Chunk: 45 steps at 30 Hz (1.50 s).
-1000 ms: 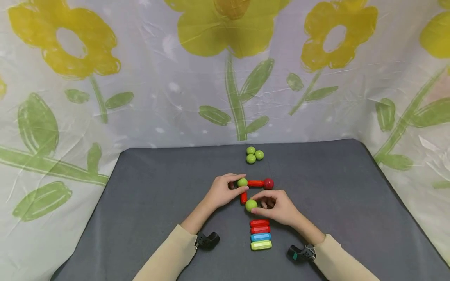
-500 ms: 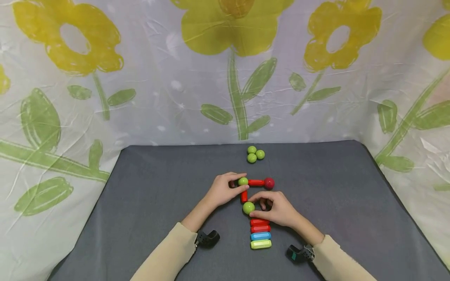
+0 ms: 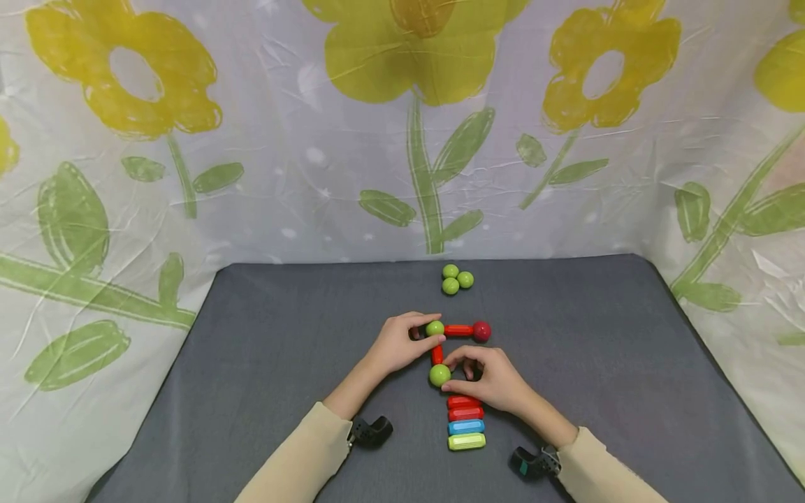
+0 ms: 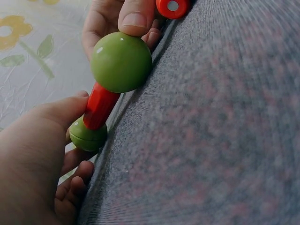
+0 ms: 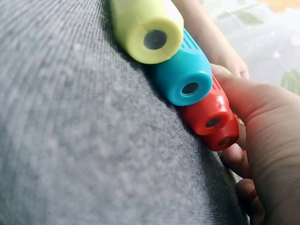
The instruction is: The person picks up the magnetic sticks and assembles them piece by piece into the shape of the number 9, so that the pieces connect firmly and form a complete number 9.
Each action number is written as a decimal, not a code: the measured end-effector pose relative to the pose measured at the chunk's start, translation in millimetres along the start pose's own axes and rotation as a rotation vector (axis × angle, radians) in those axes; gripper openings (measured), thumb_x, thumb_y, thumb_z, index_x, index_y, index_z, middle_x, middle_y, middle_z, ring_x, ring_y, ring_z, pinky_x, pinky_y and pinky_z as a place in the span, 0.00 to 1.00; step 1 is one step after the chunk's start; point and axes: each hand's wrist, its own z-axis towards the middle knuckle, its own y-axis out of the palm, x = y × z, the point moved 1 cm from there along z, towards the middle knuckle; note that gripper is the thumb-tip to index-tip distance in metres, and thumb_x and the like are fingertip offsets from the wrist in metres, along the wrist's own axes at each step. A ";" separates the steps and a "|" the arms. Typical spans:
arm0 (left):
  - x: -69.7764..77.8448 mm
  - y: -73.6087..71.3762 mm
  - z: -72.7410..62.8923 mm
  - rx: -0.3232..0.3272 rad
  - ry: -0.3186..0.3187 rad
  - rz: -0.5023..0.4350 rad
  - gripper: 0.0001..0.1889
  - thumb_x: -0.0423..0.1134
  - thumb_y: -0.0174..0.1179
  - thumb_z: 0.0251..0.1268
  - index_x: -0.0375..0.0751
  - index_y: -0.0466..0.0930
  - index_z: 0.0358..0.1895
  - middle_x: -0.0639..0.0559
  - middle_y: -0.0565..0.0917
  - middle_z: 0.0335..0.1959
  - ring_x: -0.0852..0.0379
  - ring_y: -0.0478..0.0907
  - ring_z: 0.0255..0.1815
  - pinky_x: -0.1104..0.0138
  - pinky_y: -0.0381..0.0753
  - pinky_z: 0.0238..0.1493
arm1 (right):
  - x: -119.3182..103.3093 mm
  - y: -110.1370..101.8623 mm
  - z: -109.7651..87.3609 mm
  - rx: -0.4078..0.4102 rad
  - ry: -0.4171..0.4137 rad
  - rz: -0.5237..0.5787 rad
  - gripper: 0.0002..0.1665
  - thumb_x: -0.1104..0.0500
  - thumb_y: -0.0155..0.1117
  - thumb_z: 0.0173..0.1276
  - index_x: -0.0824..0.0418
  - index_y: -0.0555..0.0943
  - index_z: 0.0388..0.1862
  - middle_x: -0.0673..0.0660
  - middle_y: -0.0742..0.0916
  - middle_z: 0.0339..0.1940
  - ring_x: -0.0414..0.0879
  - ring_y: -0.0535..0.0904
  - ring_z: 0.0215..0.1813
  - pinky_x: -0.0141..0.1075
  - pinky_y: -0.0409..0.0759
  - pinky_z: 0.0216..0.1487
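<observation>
My left hand pinches a green ball between thumb and forefinger. From that ball a red magnetic rod runs right to a dark red ball. Another red rod runs toward me, and a second green ball sits at its near end. My right hand pinches this near ball from the right with thumb and forefinger. In the left wrist view, the near green ball meets the end of the red rod, with a right-hand thumb on it.
Below my right hand lies a stack of rods side by side: two red, one blue and one yellow-green. Three green balls cluster at the back of the grey cloth-covered table. A flowered curtain hangs behind.
My right hand has brought the near green ball leftward and slightly toward me, to the end of the red rod. My left hand keeps its pinch on the far green ball.
</observation>
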 end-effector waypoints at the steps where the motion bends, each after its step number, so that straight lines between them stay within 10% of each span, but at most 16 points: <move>1: 0.1 0.0 -0.2 0.001 0.003 -0.001 0.23 0.48 0.71 0.72 0.45 0.86 0.66 0.50 0.89 0.53 0.61 0.74 0.31 0.68 0.74 0.33 | -0.2 0.1 -0.2 0.001 0.000 -0.002 0.17 0.51 0.85 0.61 0.44 0.88 0.47 0.45 0.88 0.33 0.37 0.75 0.29 0.30 0.72 0.29; 13: 1.9 -2.7 -3.7 -0.041 -0.051 -0.019 0.29 0.54 0.67 0.75 0.45 0.80 0.73 0.48 0.85 0.62 0.59 0.74 0.37 0.66 0.75 0.38 | -0.6 2.8 -0.7 0.014 -0.017 -0.005 0.18 0.54 0.86 0.59 0.45 0.88 0.46 0.46 0.89 0.35 0.35 0.75 0.28 0.29 0.73 0.28; 26: 6.1 -12.3 -31.6 -0.241 -0.052 0.017 0.62 0.64 0.79 0.55 0.48 0.53 0.87 0.47 0.63 0.84 0.45 0.69 0.71 0.45 0.74 0.69 | 1.1 2.8 -0.8 0.000 -0.012 0.006 0.17 0.56 0.85 0.61 0.47 0.89 0.47 0.45 0.90 0.37 0.35 0.74 0.29 0.29 0.72 0.28; 45: 6.4 -10.5 -30.2 -0.238 -0.061 0.037 0.60 0.65 0.79 0.54 0.49 0.57 0.86 0.50 0.61 0.85 0.43 0.62 0.79 0.42 0.69 0.74 | -12.5 -25.4 -3.4 -0.009 0.005 0.082 0.15 0.59 0.80 0.67 0.54 0.90 0.51 0.47 0.87 0.34 0.38 0.75 0.27 0.31 0.73 0.26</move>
